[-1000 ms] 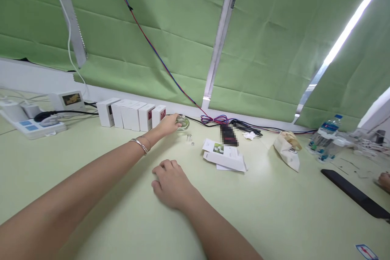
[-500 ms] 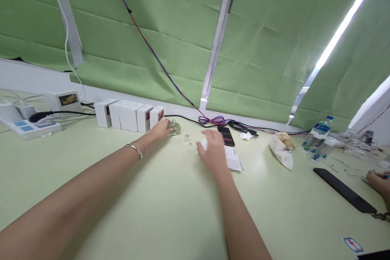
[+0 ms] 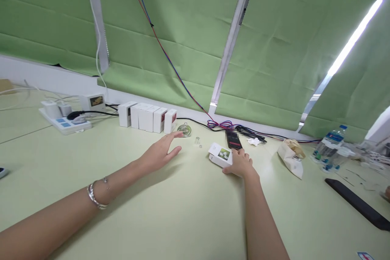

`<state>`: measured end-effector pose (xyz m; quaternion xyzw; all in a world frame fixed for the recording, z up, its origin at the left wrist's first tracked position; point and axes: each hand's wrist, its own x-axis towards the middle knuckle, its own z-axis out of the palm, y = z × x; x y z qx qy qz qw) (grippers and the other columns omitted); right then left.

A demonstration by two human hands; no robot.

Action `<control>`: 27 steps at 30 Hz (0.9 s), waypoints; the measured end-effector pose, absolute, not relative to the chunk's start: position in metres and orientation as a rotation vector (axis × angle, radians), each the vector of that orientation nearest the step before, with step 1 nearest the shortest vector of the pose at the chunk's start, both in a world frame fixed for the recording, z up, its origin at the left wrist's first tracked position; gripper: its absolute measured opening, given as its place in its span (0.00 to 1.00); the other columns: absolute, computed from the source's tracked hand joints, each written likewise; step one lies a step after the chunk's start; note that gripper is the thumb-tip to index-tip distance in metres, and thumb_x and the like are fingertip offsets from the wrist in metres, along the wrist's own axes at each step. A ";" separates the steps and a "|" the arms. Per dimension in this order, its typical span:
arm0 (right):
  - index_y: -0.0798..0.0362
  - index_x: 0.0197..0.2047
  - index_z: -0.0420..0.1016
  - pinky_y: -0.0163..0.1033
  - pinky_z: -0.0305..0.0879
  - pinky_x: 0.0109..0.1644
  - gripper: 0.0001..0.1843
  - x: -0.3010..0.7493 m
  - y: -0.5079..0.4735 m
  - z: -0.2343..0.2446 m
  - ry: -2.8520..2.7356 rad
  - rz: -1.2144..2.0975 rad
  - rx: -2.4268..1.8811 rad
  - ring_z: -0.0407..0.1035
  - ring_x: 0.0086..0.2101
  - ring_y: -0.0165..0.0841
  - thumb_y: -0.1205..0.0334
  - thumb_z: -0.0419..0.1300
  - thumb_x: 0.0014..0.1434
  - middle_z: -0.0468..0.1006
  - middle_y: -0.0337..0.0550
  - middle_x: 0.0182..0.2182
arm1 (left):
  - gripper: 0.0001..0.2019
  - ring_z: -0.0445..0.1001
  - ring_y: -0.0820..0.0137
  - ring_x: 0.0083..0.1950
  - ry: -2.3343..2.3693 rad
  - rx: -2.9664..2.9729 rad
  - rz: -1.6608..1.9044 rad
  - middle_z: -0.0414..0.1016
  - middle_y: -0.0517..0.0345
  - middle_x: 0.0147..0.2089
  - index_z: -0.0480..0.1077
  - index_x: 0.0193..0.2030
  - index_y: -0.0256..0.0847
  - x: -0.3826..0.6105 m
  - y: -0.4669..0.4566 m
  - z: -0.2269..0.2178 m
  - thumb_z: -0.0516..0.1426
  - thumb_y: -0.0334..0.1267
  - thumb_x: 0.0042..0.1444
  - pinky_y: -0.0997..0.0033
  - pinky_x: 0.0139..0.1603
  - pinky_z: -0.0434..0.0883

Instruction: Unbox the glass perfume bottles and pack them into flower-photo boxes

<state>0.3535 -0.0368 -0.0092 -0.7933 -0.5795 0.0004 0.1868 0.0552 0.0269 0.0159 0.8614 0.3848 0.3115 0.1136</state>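
My left hand [image 3: 161, 151] hovers over the table with its fingers apart and nothing in it. Just beyond its fingertips a round glass bottle [image 3: 185, 130] with greenish contents stands on the table. My right hand [image 3: 241, 164] grips the right end of a small white carton [image 3: 219, 155], which lies on its side and shows a green picture with white flowers. Between the bottle and the carton are a small clear cap [image 3: 197, 140] and a tinier piece [image 3: 200, 146] beside it.
Several white boxes [image 3: 146, 118] stand in a row at the back left, near a power strip [image 3: 65, 124]. A phone [image 3: 234, 139] lies behind the carton. To the right are a cloth pouch [image 3: 291, 158], plastic bottles [image 3: 333, 140] and a long black strap [image 3: 356, 203].
My left hand has let go of the glass bottle and drawn back toward me. My right hand has come down onto the white carton and closed on it. The view has turned left.
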 end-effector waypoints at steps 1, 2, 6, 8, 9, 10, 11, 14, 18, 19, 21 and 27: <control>0.59 0.53 0.66 0.61 0.54 0.49 0.39 0.353 -0.038 -0.008 -1.621 -0.003 -2.225 0.59 0.51 0.61 0.59 0.68 0.36 0.65 0.65 0.50 | 0.24 0.65 0.58 0.59 1.158 2.504 0.929 0.64 0.53 0.61 0.53 0.61 0.44 0.049 0.026 0.014 0.46 0.48 0.60 0.61 0.57 0.62; 0.59 0.50 0.68 0.61 0.56 0.47 0.35 0.352 -0.038 -0.006 -1.610 -0.007 -2.213 0.61 0.49 0.60 0.59 0.67 0.36 0.66 0.63 0.48 | 0.24 0.65 0.58 0.59 1.188 2.479 0.942 0.65 0.53 0.60 0.54 0.61 0.43 0.044 0.026 0.012 0.46 0.48 0.60 0.61 0.57 0.63; 0.60 0.51 0.66 0.62 0.53 0.50 0.32 0.336 -0.039 0.008 -1.609 -0.036 -2.074 0.59 0.50 0.61 0.57 0.64 0.42 0.67 0.63 0.45 | 0.22 0.67 0.56 0.57 1.264 2.380 0.949 0.67 0.51 0.59 0.56 0.58 0.42 0.030 0.027 0.007 0.46 0.48 0.59 0.59 0.54 0.65; 0.60 0.57 0.58 0.57 0.52 0.56 0.36 0.317 -0.039 0.013 -1.672 -0.037 -1.942 0.58 0.53 0.56 0.55 0.61 0.47 0.65 0.61 0.49 | 0.21 0.66 0.56 0.57 1.234 2.346 0.946 0.67 0.50 0.58 0.57 0.57 0.42 0.028 0.025 0.005 0.46 0.48 0.60 0.58 0.55 0.64; 0.59 0.60 0.53 0.52 0.53 0.58 0.40 0.304 -0.039 0.013 -1.711 -0.014 -1.856 0.57 0.55 0.51 0.54 0.61 0.47 0.63 0.59 0.51 | 0.21 0.66 0.57 0.58 1.191 2.336 0.957 0.66 0.50 0.59 0.57 0.57 0.42 0.027 0.023 0.005 0.46 0.48 0.60 0.57 0.56 0.63; 0.57 0.62 0.47 0.48 0.54 0.59 0.43 0.290 -0.038 0.011 -1.747 0.035 -1.753 0.57 0.56 0.47 0.53 0.62 0.47 0.61 0.56 0.54 | 0.21 0.65 0.58 0.59 1.124 2.332 0.974 0.66 0.50 0.59 0.57 0.58 0.43 0.028 0.020 0.004 0.47 0.48 0.60 0.57 0.58 0.62; 0.55 0.64 0.42 0.45 0.56 0.59 0.47 0.275 -0.038 0.008 -1.773 0.107 -1.639 0.57 0.57 0.43 0.52 0.63 0.47 0.59 0.54 0.56 | 0.22 0.63 0.58 0.60 1.029 2.333 0.994 0.64 0.49 0.60 0.56 0.58 0.43 0.029 0.017 0.003 0.47 0.48 0.60 0.57 0.59 0.61; 0.53 0.64 0.39 0.48 0.60 0.56 0.51 0.233 -0.042 -0.006 -1.733 0.579 -1.164 0.58 0.56 0.43 0.53 0.65 0.45 0.56 0.54 0.58 | 0.29 0.57 0.57 0.64 0.651 2.314 1.008 0.57 0.48 0.65 0.49 0.63 0.45 0.033 0.008 -0.001 0.51 0.50 0.58 0.56 0.61 0.58; 0.47 0.63 0.49 0.50 0.63 0.53 0.41 0.204 -0.049 -0.018 -1.771 1.119 -0.892 0.62 0.54 0.42 0.58 0.64 0.49 0.64 0.49 0.56 | 0.45 0.50 0.52 0.67 0.527 2.193 0.940 0.46 0.42 0.68 0.35 0.67 0.44 0.037 0.000 -0.011 0.58 0.53 0.52 0.52 0.63 0.55; 0.46 0.62 0.51 0.50 0.62 0.54 0.40 0.203 -0.050 -0.018 -1.785 1.188 -0.876 0.63 0.54 0.41 0.59 0.64 0.49 0.66 0.47 0.55 | 0.47 0.48 0.52 0.67 0.566 2.174 0.925 0.45 0.41 0.68 0.33 0.68 0.44 0.037 -0.001 -0.013 0.59 0.53 0.50 0.51 0.63 0.54; 0.46 0.61 0.55 0.51 0.61 0.55 0.40 0.204 -0.049 -0.019 -1.803 1.258 -0.903 0.64 0.52 0.41 0.59 0.66 0.47 0.69 0.45 0.53 | 0.50 0.48 0.50 0.67 0.623 2.153 0.896 0.46 0.40 0.67 0.30 0.68 0.44 0.038 -0.001 -0.015 0.61 0.52 0.48 0.49 0.63 0.53; 0.49 0.56 0.63 0.50 0.60 0.57 0.36 0.208 -0.045 -0.019 -1.647 1.340 -0.813 0.64 0.53 0.42 0.55 0.68 0.44 0.70 0.46 0.53 | 0.48 0.47 0.52 0.67 0.591 2.069 0.883 0.45 0.40 0.68 0.31 0.68 0.43 0.039 0.002 -0.015 0.57 0.58 0.50 0.50 0.64 0.52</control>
